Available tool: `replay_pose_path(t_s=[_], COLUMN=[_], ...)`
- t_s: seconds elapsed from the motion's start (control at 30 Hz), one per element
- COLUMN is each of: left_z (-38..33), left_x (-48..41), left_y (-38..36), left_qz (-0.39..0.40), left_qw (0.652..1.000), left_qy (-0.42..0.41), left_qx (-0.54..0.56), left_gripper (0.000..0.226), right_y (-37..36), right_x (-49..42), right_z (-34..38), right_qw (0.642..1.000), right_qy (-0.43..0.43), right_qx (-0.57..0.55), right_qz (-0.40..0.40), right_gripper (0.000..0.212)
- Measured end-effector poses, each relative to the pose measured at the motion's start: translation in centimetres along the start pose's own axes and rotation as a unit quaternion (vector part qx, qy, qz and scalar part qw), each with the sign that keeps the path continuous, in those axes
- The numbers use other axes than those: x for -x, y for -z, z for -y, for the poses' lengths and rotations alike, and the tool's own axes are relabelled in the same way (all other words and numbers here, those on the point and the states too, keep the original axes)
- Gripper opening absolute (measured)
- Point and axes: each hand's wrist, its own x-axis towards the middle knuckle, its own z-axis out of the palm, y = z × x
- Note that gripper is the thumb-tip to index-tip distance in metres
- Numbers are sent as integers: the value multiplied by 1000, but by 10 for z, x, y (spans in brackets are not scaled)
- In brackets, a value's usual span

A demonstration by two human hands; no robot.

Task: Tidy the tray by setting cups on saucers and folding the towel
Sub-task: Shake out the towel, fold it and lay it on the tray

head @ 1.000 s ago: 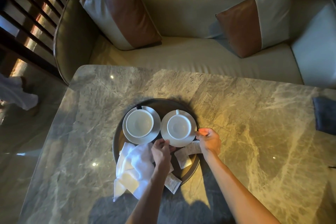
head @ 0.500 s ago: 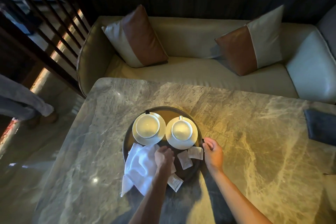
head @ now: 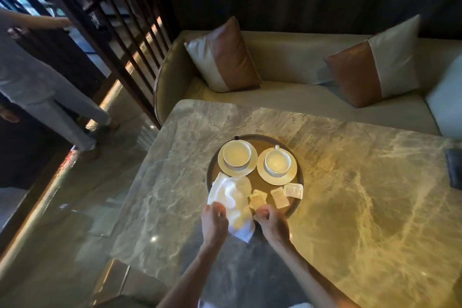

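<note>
Now that both hands have left the saucer and packets, the left hand [head: 214, 224] and right hand [head: 272, 225] flank the crumpled white cloth towel [head: 235, 201] draped over the round dark tray's [head: 298, 177] near rim onto the marble worktop [head: 350, 207]. Both white cups sit on saucers, so folding remains. Curled fingers hide the contact; I cannot tell whether either grips the cloth.

One round tray [head: 298, 175] carries two white cups [head: 236, 155] [head: 277, 163], two saucers [head: 222, 167] [head: 290, 177], one white towel [head: 230, 192] and three sachets [head: 257, 199] [head: 280, 197] [head: 294, 190]. Two cushions [head: 225, 57] [head: 375, 67] behind.
</note>
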Motion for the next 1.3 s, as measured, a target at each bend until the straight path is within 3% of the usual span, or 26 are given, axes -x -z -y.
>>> replay_pose_path(t_s=[0.13, 0.2, 0.27, 0.37, 0.47, 0.63, 0.7, 0.8, 0.87, 1.1, 1.2, 1.3], left_z=[25, 35, 46, 58, 58, 24, -2, -48, -77, -161, -190, -212], left_x=[-23, -31, -36, -44, -51, -56, -58, -62, -62, -60, -56, -51], left_y=[19, 22, 25, 34, 50, 93, 111, 132, 147, 214, 241, 261], left_qz=[142, 221, 248, 249, 244, 240, 234, 222, 203, 166, 165, 159], left_qw=[967, 933, 906, 884, 877, 916, 927, 920, 911, 838, 815, 815], left_qy=[-89, -111, -147, -212, -274, -295, -287, -322, -358, -505, -524, -506], left_qx=[-192, -262, -309, -333, -310, -126, -53, -29, -33, -124, -183, -234], left_gripper=[19, 24, 29, 38, 43, 25, 23, 21, 17, 10, 15, 16], right_y=[-31, -48, -65, -81, -88, -76, -59, -18, 14, 141, 192, 233], right_x=[11, 14, 18, 25, 34, 50, 51, 52, 51, 56, 66, 78], right_z=[25, 29, 31, 36, 43, 67, 85, 118, 141, 194, 209, 221], right_qw=[998, 994, 979, 965, 968, 990, 980, 950, 937, 910, 887, 879], right_qy=[40, 56, 51, 30, 37, 56, 93, 162, 179, 249, 305, 336], right_qx=[40, 91, 177, 232, 231, 121, 130, 169, 181, 228, 250, 255], right_qz=[-9, 34, 84, 114, 93, -54, -120, -205, -238, -240, -242, -222], right_gripper=[17, 18, 20, 32, 34, 48, 47, 34, 18, 16, 9, 9])
